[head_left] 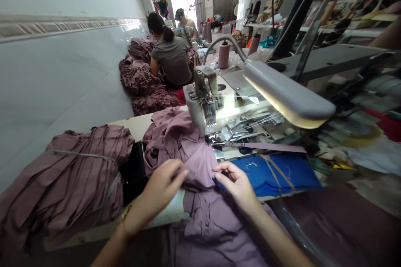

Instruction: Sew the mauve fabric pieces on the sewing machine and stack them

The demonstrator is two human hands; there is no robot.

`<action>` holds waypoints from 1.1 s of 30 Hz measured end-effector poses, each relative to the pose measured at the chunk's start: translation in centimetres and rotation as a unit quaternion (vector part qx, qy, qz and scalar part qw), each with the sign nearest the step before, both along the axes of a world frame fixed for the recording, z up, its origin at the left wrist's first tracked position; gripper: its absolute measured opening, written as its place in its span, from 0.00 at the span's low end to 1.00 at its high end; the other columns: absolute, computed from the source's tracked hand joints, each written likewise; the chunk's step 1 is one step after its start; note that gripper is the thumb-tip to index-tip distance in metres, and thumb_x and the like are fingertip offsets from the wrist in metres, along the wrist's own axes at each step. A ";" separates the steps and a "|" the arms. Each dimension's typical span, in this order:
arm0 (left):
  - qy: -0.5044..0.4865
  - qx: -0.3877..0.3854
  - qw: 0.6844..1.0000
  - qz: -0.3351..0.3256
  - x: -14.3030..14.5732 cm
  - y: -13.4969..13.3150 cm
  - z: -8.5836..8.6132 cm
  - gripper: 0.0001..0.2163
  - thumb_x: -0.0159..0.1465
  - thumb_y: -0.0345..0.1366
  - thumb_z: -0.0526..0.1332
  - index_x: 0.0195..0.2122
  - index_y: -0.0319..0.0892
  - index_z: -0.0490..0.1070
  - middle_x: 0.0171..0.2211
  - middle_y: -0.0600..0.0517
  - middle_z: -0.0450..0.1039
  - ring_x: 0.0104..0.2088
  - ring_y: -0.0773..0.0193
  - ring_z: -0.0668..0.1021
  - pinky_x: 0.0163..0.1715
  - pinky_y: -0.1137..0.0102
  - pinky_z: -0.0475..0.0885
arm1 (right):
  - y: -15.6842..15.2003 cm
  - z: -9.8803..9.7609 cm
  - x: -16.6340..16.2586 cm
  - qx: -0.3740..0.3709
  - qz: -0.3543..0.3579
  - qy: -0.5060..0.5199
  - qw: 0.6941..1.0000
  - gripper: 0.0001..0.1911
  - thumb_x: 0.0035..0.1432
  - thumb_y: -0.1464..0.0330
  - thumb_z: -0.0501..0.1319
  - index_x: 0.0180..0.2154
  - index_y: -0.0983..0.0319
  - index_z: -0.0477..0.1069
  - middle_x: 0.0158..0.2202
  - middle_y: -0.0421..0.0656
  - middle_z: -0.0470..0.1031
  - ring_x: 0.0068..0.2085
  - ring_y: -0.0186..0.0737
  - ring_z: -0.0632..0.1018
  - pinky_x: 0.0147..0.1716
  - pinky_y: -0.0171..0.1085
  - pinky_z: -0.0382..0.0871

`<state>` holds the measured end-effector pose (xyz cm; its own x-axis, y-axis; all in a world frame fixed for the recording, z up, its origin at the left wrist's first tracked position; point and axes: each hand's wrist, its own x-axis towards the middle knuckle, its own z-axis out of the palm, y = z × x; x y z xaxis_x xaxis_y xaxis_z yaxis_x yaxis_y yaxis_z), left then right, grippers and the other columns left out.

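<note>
A piece of mauve fabric [200,156] lies bunched at the front of the sewing machine [213,96] and hangs down over the table edge. At its right edge, my right hand [233,181] pinches the cloth between thumb and fingers. My left hand [164,181] is on the left part of the same cloth, fingers curled and slightly blurred, closed on a fold. Just beyond both hands are the machine's needles and presser foot. A narrow mauve strip [266,147] runs from the right into the needle area.
A tied bundle of mauve pieces [84,167] lies to the left. Blue cloth [269,175] covers the table's right front. A lit lamp [288,91] overhangs the machine, and a thread cone [223,55] stands behind. Farther back, a person [172,58] sits beside heaped fabric [140,75].
</note>
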<state>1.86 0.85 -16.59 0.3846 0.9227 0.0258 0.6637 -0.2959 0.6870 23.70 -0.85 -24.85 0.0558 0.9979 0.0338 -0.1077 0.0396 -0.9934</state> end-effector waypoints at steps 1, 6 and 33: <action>-0.067 -0.045 0.997 0.015 -0.2 0.8 1.0 0.11 0.67 0.42 0.53 0.31 0.43 0.65 0.27 0.54 0.65 0.29 0.63 0.69 0.31 0.69 0.65 | -0.3 0.5 -0.5 0.000 0.007 0.019 1.000 0.07 0.53 0.64 0.67 0.34 0.60 0.76 0.32 0.42 0.76 0.36 0.42 0.75 0.38 0.38 0.68; -0.192 -0.032 0.977 0.082 0.3 4.2 6.2 0.10 0.66 0.42 0.56 0.30 0.43 0.64 0.26 0.57 0.62 0.27 0.67 0.66 0.28 0.74 0.62 | -4.2 3.2 -2.5 -0.030 0.164 0.114 0.979 0.10 0.54 0.61 0.67 0.34 0.60 0.76 0.29 0.40 0.75 0.30 0.38 0.75 0.31 0.35 0.69; 0.098 0.308 0.946 0.010 3.6 3.9 0.2 0.17 0.66 0.26 0.47 0.50 0.39 0.70 0.51 0.39 0.71 0.54 0.48 0.71 0.56 0.51 0.61 | -1.0 -0.5 2.4 0.073 0.049 -0.181 0.980 0.08 0.63 0.67 0.59 0.37 0.59 0.78 0.37 0.45 0.78 0.41 0.46 0.77 0.44 0.41 0.69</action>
